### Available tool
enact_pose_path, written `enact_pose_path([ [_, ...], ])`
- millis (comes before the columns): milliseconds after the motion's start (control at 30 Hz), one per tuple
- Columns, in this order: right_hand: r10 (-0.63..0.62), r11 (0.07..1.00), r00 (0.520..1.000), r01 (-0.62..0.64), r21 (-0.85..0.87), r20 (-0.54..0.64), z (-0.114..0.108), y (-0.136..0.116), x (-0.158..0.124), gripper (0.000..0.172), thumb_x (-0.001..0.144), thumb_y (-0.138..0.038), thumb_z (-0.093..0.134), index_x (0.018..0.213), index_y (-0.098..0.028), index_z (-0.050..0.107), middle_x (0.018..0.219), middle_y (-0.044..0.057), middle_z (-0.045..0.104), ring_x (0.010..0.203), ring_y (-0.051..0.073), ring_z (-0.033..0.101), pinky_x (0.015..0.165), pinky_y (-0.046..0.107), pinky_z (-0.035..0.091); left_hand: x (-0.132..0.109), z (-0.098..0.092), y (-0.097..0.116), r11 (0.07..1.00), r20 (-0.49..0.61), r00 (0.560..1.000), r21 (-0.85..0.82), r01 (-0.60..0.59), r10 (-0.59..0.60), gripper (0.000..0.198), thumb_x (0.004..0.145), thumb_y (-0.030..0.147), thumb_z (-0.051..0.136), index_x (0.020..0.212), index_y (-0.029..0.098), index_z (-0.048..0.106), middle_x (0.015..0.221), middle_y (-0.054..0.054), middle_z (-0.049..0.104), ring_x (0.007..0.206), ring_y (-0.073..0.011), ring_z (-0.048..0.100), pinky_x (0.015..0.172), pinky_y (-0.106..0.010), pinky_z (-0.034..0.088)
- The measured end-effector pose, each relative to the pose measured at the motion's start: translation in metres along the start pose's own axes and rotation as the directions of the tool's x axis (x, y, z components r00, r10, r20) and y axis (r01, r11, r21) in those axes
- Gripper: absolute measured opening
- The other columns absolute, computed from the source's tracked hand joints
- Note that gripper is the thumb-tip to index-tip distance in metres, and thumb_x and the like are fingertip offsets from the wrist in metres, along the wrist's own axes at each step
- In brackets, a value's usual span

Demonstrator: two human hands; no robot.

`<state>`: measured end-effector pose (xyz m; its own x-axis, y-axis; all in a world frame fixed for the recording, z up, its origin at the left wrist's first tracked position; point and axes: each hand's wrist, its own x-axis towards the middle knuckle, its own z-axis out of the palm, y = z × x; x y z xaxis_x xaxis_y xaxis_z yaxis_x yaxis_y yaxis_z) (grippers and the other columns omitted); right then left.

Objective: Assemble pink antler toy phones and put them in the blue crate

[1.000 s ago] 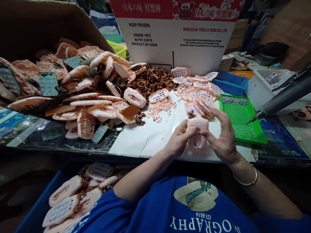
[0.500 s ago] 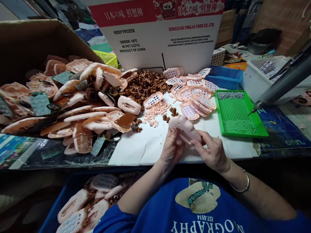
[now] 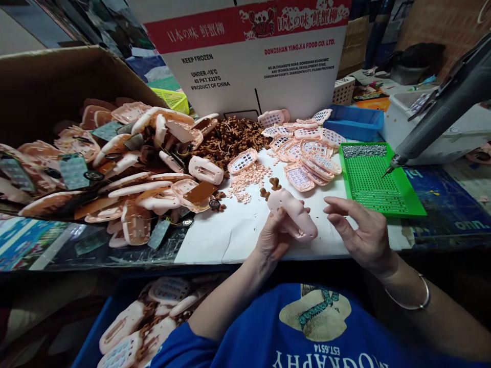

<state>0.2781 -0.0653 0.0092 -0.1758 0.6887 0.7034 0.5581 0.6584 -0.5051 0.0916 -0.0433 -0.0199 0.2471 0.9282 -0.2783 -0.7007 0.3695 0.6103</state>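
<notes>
Pink shell (image 3: 294, 212) w/ brown antlers (image 3: 274, 183) gripped in L hand (image 3: 273, 236) over white sheet (image 3: 230, 225). R hand (image 3: 364, 232) held apart, nr green tray (image 3: 368, 181); fingers (image 3: 347, 205) seen parted & bent.

At left, casings (image 3: 126, 189) lie in a carton (image 3: 57, 66) and out onto the surface (image 3: 226, 240); right of them I see a heap of antlers (image 3: 233, 140), loose bits (image 3: 249, 179) before it, keypad covers (image 3: 307, 148) to its right and an upright box (image 3: 207, 66) behind. Farther right is a tray (image 3: 414, 204), a basin (image 3: 355, 122) behind it and a screwdriver (image 3: 433, 125) slanting above. The left fingers (image 3: 278, 215) hold one casing (image 3: 295, 212) before the covers; below the front edge, at left, sits a bin (image 3: 109, 296) of others.
</notes>
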Motion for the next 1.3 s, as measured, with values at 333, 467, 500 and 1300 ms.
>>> enact_pose_path([
  [333,0.006,0.993,1.000,-0.007,0.120,0.009,0.027,-0.013,0.015,0.016,0.093,-0.028,0.062,0.103,-0.017,0.066,0.088,0.006,0.068,0.083,0.018,0.063,0.073,0.033,0.054,-0.005,-0.005,-0.017,0.950,0.154,0.969,0.221,-0.223,0.191,0.048,0.059,0.032,0.092,0.098,0.020,0.067,0.085,0.000,0.070,0.070,-0.0138,0.065,0.069,-0.026,0.052],
  [467,0.049,0.986,0.999,-0.048,0.159,-0.003,0.033,-0.004,0.015,0.009,0.092,-0.027,0.062,0.095,-0.020,0.066,0.083,0.004,0.068,0.079,0.017,0.063,0.071,0.031,0.053,-0.002,-0.009,-0.021,0.929,0.151,0.968,0.286,-0.236,0.199,0.040,0.069,0.034,0.086,0.100,0.018,0.066,0.082,0.000,0.068,0.066,-0.0117,0.062,0.067,-0.025,0.052],
  [500,0.081,0.983,0.997,-0.082,0.166,0.016,0.033,0.001,0.015,0.010,0.092,-0.028,0.062,0.094,-0.020,0.067,0.083,0.004,0.069,0.079,0.017,0.064,0.072,0.032,0.053,-0.001,-0.009,-0.020,0.920,0.141,0.970,0.312,-0.236,0.200,0.037,0.072,0.033,0.084,0.100,0.017,0.066,0.081,0.000,0.067,0.066,-0.0112,0.062,0.067,-0.024,0.052],
  [1300,0.553,0.547,0.829,-0.438,0.714,0.084,0.041,0.056,-0.027,0.031,0.093,-0.050,0.057,0.118,-0.033,0.061,0.117,0.001,0.070,0.101,0.014,0.068,0.082,0.030,0.059,-0.021,0.014,0.011,0.560,0.392,0.896,0.704,-0.437,0.208,0.047,0.082,0.025,0.072,0.128,0.019,0.065,0.118,-0.008,0.071,0.108,-0.0259,0.064,0.100,-0.030,0.043],
])
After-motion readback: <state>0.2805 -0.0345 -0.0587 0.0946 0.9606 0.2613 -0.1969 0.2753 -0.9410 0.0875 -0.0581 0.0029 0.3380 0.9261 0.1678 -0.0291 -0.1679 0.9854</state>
